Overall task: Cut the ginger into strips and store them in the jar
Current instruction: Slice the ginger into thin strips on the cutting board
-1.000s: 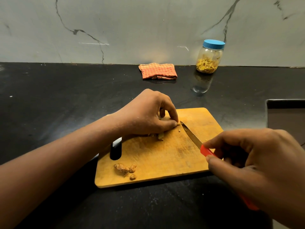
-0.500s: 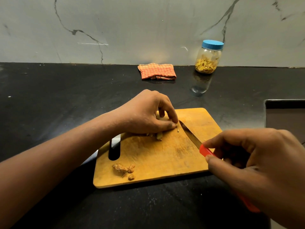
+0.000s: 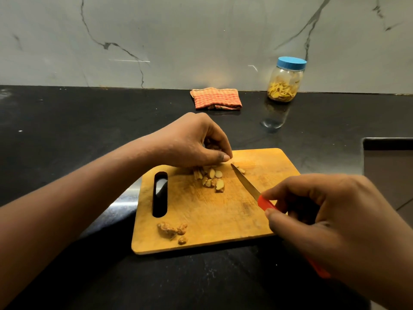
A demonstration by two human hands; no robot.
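Head view: the left hand (image 3: 190,142) has lifted off the cutting board (image 3: 201,211), uncovering the ginger slices (image 3: 211,177) it was pressing down half a second ago. Its fingers are curled with the tips together; whether they pinch a piece, I cannot tell. The right hand (image 3: 335,220) is clamped around the knife (image 3: 245,183), whose tip rests just right of the heap. That looks like a slicing pass done, with strips still to cut.

The count: one board, one knife, roughly eight slices, one stray bit (image 3: 241,170), two knobbly ginger lumps (image 3: 171,229) at the near edge. One jar (image 3: 285,86) holding strips, lid on, stands well apart beside one cloth (image 3: 215,98).
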